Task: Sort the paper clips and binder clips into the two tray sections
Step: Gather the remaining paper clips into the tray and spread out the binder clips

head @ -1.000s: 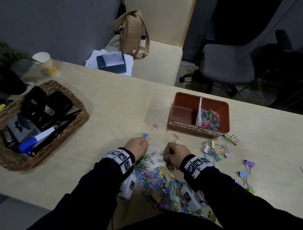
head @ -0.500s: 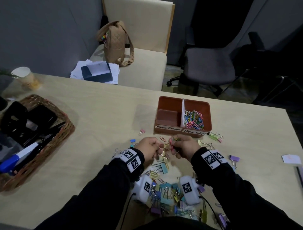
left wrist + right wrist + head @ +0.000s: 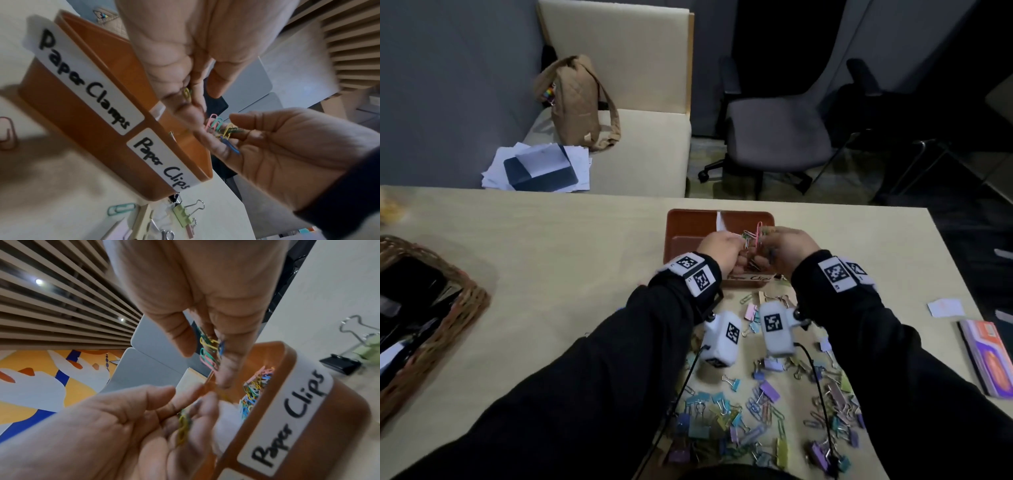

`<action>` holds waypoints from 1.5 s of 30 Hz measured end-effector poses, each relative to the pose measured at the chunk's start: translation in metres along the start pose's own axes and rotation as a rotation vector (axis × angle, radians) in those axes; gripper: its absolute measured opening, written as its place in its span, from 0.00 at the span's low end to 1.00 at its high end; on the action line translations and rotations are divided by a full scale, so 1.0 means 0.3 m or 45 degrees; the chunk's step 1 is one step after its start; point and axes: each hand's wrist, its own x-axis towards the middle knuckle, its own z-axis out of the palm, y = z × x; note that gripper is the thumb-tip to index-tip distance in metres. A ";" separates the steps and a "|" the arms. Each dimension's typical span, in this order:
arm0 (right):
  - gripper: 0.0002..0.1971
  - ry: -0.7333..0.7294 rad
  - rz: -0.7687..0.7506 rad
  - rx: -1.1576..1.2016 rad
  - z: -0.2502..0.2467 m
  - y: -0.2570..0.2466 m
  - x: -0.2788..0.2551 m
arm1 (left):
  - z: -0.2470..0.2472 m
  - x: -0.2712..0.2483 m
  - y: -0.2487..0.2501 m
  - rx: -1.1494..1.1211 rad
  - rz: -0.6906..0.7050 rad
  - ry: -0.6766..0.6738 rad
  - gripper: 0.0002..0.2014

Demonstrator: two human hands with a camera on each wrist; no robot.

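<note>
Both hands hover over the near side of the orange tray [image 3: 688, 222], above its right section. My left hand [image 3: 736, 245] pinches yellow paper clips [image 3: 183, 426]. Close beside it, my right hand [image 3: 765, 245] grips a bunch of coloured paper clips [image 3: 220, 128] between thumb and fingers. The tray's front [image 3: 102, 113] carries the labels "Paper Clamps" on the left and "Paper Clips" on the right. Several paper clips [image 3: 255, 391] lie in the right section. The left section looks bare. A mixed pile of binder clips and paper clips [image 3: 767, 411] is spread on the table under my forearms.
A wicker basket [image 3: 458, 308] of office tools stands at the table's left edge. A booklet [image 3: 986, 353] and a paper slip [image 3: 945, 306] lie at the right. A green binder clip [image 3: 185, 216] lies at the tray's front corner. Chairs stand beyond the far edge.
Both hands have risen from the pile on the table and moved forward over the tray, carrying paper clips. The head view has shifted to the right.
</note>
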 end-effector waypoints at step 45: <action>0.17 -0.388 -0.320 -2.218 0.077 0.376 -0.087 | -0.321 -0.072 -0.423 1.698 0.291 -0.064 0.10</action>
